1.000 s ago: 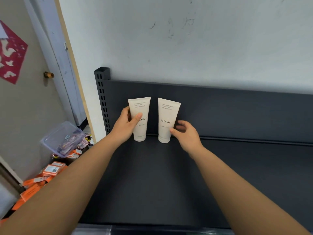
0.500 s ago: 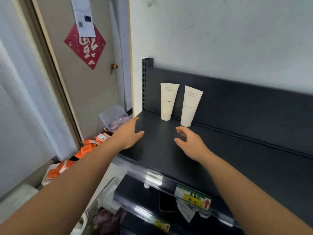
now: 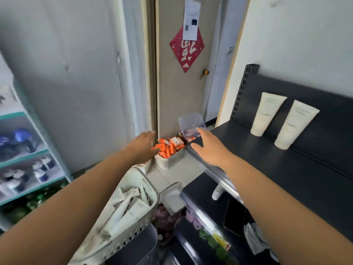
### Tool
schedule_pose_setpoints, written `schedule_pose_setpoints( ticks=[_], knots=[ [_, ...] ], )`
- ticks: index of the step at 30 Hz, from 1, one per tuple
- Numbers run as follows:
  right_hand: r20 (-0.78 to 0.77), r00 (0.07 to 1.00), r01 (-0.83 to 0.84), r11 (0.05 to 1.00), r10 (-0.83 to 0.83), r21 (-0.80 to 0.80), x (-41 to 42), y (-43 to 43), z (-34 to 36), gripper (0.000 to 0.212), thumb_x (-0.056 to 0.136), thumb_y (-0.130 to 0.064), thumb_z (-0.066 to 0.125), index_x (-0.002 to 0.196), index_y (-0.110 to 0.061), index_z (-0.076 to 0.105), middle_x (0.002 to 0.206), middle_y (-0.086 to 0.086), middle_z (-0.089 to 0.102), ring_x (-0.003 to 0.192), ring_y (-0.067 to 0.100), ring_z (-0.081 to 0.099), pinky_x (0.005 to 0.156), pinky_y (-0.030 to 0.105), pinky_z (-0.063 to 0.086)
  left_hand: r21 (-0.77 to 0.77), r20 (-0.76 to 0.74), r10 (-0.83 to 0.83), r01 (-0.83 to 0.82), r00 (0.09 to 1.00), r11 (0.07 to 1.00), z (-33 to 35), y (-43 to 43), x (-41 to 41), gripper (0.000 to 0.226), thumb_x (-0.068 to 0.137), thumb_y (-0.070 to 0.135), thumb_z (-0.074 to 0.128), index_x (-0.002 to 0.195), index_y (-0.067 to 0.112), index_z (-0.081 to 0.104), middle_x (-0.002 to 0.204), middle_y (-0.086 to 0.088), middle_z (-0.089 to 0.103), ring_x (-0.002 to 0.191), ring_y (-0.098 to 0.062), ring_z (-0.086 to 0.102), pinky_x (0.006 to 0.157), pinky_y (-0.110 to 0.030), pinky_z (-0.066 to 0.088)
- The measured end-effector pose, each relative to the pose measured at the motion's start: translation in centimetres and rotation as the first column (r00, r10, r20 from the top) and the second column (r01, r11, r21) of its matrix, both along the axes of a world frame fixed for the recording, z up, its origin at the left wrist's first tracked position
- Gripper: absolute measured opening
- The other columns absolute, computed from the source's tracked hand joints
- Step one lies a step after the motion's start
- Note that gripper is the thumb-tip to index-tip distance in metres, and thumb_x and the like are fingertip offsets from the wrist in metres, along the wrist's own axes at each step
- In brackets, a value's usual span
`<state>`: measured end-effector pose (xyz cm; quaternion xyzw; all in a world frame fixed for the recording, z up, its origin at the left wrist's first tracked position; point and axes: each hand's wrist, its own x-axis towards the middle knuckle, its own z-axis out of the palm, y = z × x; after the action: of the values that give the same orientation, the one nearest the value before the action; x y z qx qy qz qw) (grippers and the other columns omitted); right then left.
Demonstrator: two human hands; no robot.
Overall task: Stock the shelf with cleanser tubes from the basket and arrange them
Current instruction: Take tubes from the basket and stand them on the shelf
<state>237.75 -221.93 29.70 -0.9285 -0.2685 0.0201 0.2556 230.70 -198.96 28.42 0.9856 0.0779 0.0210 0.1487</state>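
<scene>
Fingers [image 3: 150, 135] of left hand [image 3: 142, 146] and right hand [image 3: 211, 149] are extending straight, holding nothing; a careless downward grab is risking tipping the basket [image 3: 133, 233] and spilling cleanser tubes [image 3: 124, 209].

The light was soft and even, brightest on the white wall [image 3: 305, 39] at right. Glare streaked the front edge of the shelf [image 3: 257, 144], and shadows were faint. Motion blur smeared the teal rack [image 3: 28, 150] at left. Wide-angle distortion bowed the door frame [image 3: 152, 73] and everything near the edges.
</scene>
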Motion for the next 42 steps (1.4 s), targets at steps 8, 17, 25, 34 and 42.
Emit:
schedule_pose_setpoints(
  ticks=[8,17,25,34,42],
  knots=[
    [0.022,0.977,-0.210,0.978,0.210,0.004,-0.5,13.3,-2.6,0.062,0.095,-0.028,0.056,0.149,-0.009,0.032,0.152,0.011,0.037,0.139,0.027,0.036,0.112,0.036,0.028,0.002,-0.081,0.186,-0.187,0.979,0.982,-3.4,10.3,-4.9,0.072,0.097,0.043,0.046,0.153,0.011,0.016,0.159,-0.010,0.019,0.146,-0.025,0.020,0.117,-0.035,0.017],
    [-0.108,0.945,-0.320,0.943,0.310,-0.091,-1.3,21.8,-11.6,0.057,0.094,-0.022,0.057,0.145,-0.008,0.036,0.143,0.012,0.046,0.131,0.027,0.043,0.103,0.032,0.035,-0.063,-0.272,0.241,-0.268,0.932,0.961,-13.6,18.3,-7.8,0.076,0.095,0.040,0.052,0.153,0.010,0.013,0.160,-0.009,0.016,0.146,-0.025,0.018,0.119,-0.036,0.018],
    [-0.362,0.892,-0.368,0.899,0.270,-0.236,-2.4,24.3,-19.4,0.060,0.097,-0.031,0.051,0.150,-0.014,0.029,0.153,0.005,0.035,0.139,0.021,0.036,0.111,0.034,0.033,-0.127,-0.462,0.249,-0.341,0.851,0.931,-21.2,19.7,-9.9,0.073,0.094,0.035,0.055,0.152,0.012,0.018,0.158,-0.008,0.023,0.144,-0.024,0.025,0.114,-0.033,0.023],
    [-0.663,0.746,-0.166,0.948,-0.060,-0.272,-3.4,25.1,-28.1,0.050,0.087,-0.042,0.057,0.132,-0.022,0.047,0.125,0.003,0.061,0.115,0.027,0.058,0.094,0.043,0.048,-0.171,-0.691,0.209,-0.436,0.693,0.884,-26.9,17.5,-13.4,0.072,0.085,0.022,0.065,0.147,0.018,0.029,0.142,-0.006,0.046,0.126,-0.024,0.049,0.100,-0.033,0.044],
    [-0.860,0.450,0.258,0.957,-0.241,-0.133,-4.6,27.7,-31.2,0.016,0.088,-0.012,0.067,0.103,-0.014,0.060,0.084,0.013,0.068,0.056,0.021,0.060,0.048,0.027,0.049,-0.218,-0.581,0.409,-0.619,0.704,0.754,-27.8,18.9,-14.9,0.054,0.077,0.013,0.055,0.127,0.031,0.046,0.111,-0.001,0.065,0.096,-0.024,0.063,0.074,-0.032,0.053]
  ],
)
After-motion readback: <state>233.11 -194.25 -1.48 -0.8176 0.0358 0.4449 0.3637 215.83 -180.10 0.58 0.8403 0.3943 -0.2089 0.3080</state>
